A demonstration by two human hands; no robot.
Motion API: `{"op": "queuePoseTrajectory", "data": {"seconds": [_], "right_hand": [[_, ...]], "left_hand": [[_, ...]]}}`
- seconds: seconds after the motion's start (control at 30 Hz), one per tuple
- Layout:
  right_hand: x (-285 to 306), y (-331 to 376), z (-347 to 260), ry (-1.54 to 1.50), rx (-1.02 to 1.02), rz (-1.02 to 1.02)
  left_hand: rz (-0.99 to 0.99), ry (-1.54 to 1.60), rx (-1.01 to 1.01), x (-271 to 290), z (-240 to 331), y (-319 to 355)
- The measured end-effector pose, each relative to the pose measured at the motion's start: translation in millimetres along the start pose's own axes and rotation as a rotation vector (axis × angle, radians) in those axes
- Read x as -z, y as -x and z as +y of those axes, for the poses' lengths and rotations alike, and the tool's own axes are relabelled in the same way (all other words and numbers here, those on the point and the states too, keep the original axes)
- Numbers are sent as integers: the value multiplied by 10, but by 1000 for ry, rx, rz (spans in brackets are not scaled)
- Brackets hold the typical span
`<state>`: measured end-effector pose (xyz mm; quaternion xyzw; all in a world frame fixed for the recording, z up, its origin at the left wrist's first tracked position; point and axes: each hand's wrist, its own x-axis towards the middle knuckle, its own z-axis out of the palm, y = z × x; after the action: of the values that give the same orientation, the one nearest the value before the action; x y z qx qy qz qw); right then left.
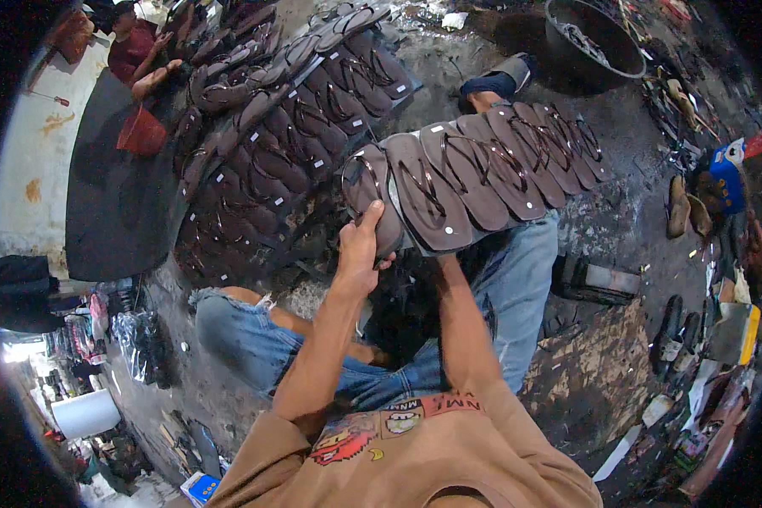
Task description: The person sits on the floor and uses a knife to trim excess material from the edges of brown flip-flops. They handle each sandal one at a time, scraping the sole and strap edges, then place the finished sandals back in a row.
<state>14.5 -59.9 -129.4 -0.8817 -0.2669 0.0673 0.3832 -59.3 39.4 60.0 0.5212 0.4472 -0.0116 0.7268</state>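
My left hand (360,247) is closed on the near end of a dark brown flip-flop (366,178), thumb on top and fingertips curled below. This flip-flop lies at the left end of a row of overlapping brown flip-flops (491,148) with glossy dark straps. The row rests over my raised right knee, on a flat grey backing that shows at its lower edge. My right forearm (464,313) reaches up beneath the row, so the right hand is hidden and its grip cannot be seen.
More rows of flip-flops (271,157) are heaped at the upper left, near another person (135,46) and a dark sheet (106,182). A black tub (597,72) stands at the upper right. A worn board (597,364) and a dark block (601,281) lie at my right.
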Motion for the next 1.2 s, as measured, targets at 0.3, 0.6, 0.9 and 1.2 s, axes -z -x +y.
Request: {"op": "queuePoseTrajectory", "data": {"seconds": [0.3, 0.6, 0.9, 1.2], "right_hand": [[283, -120, -1331, -1133, -546, -201], [2210, 335, -2166, -1006, -9, 20], [2333, 1439, -1842, -756, -59, -209], [2304, 2569, -1576, -297, -72, -533]], "left_hand": [[-13, 16, -193, 910, 81, 1371], [33, 188, -641, 501, 346, 1640], [-231, 485, -120, 1083, 666, 1806], [-31, 510, -51, 1093, 418, 1948]]}}
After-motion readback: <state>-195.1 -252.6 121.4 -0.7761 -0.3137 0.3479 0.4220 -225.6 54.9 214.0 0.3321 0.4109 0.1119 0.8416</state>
